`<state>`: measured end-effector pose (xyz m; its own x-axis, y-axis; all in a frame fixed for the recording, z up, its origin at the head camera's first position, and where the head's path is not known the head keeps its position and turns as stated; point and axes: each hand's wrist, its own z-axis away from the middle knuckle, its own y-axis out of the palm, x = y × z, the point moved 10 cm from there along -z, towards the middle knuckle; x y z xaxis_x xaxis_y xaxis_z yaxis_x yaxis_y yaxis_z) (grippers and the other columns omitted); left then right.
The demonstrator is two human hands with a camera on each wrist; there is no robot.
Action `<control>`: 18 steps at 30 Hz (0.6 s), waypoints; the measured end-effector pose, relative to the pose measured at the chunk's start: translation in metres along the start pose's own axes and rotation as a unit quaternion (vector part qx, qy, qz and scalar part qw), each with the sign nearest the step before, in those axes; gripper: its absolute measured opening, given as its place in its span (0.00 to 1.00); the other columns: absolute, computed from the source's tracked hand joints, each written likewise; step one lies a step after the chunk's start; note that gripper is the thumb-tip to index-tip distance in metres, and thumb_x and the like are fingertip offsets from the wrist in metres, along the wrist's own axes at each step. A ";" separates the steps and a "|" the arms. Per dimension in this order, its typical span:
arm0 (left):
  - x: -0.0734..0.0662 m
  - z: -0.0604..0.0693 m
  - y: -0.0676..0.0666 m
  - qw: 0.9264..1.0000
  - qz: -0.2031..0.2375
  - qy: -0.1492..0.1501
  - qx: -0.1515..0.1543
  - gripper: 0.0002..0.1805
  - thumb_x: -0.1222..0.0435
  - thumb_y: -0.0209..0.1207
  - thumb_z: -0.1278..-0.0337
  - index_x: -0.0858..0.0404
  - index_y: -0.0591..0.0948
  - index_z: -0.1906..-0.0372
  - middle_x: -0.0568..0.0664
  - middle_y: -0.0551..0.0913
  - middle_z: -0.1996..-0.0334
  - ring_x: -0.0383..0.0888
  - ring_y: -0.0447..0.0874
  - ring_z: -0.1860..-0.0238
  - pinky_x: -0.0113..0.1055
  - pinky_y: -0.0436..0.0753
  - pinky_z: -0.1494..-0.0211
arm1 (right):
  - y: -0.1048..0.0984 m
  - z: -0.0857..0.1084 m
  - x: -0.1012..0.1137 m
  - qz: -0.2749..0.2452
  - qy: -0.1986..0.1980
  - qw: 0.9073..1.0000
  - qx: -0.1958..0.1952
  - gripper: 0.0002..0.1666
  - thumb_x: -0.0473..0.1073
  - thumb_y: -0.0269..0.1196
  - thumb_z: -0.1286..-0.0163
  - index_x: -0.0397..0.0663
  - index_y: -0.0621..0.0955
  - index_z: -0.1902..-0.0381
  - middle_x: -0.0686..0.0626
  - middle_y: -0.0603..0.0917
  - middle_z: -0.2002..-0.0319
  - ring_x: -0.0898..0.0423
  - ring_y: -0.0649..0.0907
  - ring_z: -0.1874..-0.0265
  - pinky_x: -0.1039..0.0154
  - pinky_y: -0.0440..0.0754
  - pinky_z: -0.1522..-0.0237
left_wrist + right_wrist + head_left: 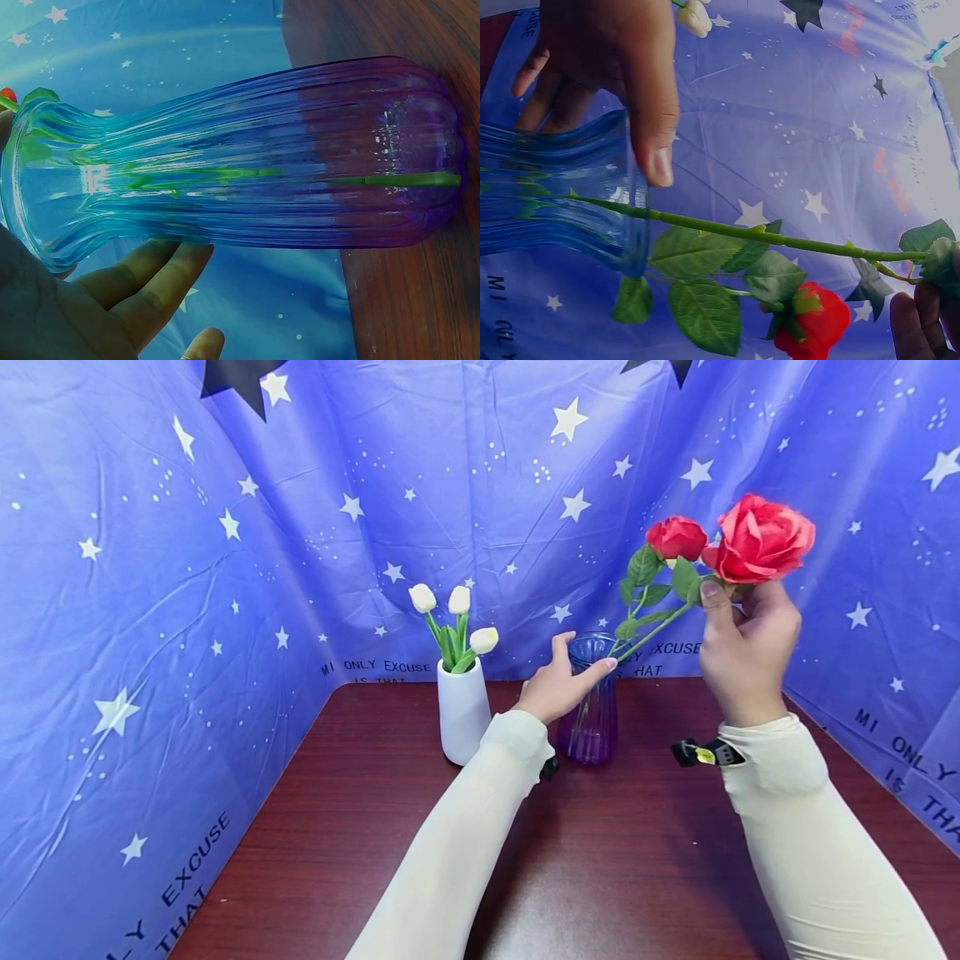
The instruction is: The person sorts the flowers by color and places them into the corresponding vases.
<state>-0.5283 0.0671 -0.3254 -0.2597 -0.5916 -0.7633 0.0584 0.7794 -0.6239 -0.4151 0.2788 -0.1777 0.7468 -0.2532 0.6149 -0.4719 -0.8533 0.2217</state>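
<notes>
A ribbed glass vase [589, 727], blue at the neck and purple at the base, stands upright on the table. My left hand [558, 683] holds it by the neck, the thumb at the rim and the fingers round the far side. My right hand [752, 652] pinches a large red rose [765, 539] just below its bloom. Its green stem [780, 240] slants down through the mouth of the vase. A smaller red rose [677, 537] with green leaves [705, 315] leans out over the rim beside it. Inside the glass, a stem [405, 179] reaches the bottom.
A white vase [463, 714] with three white tulips [459, 600] stands just left of the glass vase. The dark red wooden table [600, 860] runs back to a blue star-printed cloth [450, 468] that encloses it behind and at both sides.
</notes>
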 end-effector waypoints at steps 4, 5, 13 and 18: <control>0.001 -0.001 0.000 1.000 -0.002 0.000 0.001 0.50 0.20 0.48 0.45 0.30 0.45 0.21 0.53 0.87 0.48 0.51 0.87 0.44 0.60 0.71 0.29 | 0.002 0.002 -0.011 0.047 0.003 0.999 0.007 0.09 0.34 0.65 0.30 0.48 0.87 0.54 0.60 0.84 0.69 0.66 0.79 0.74 0.74 0.76 0.69; 0.001 -0.001 0.000 1.000 -0.002 0.001 0.001 0.50 0.20 0.48 0.45 0.30 0.45 0.21 0.53 0.87 0.48 0.51 0.87 0.44 0.60 0.71 0.29 | 0.003 0.002 -0.014 0.055 0.006 0.998 0.008 0.08 0.35 0.66 0.30 0.50 0.87 0.56 0.61 0.84 0.70 0.67 0.79 0.74 0.75 0.77 0.70; 0.001 0.000 -0.001 1.000 -0.001 0.003 0.000 0.51 0.20 0.48 0.45 0.31 0.46 0.21 0.51 0.88 0.51 0.51 0.87 0.44 0.61 0.68 0.28 | 0.013 0.009 -0.031 0.081 0.015 0.996 0.038 0.08 0.36 0.66 0.30 0.53 0.86 0.56 0.63 0.84 0.69 0.69 0.81 0.72 0.77 0.79 0.66; -0.001 0.000 -0.002 1.000 0.001 0.006 0.001 0.51 0.20 0.48 0.45 0.32 0.46 0.20 0.48 0.88 0.57 0.51 0.87 0.44 0.63 0.63 0.26 | 0.018 0.013 -0.035 0.103 0.008 0.993 0.055 0.10 0.38 0.67 0.29 0.51 0.87 0.51 0.65 0.84 0.67 0.70 0.82 0.72 0.77 0.80 0.64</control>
<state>-0.5286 0.0663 -0.3236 -0.2720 -0.5878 -0.7619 0.0599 0.7798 -0.6231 -0.4437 0.2668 -0.2052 0.6324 -0.4203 0.6507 -0.5589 -0.8292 0.0077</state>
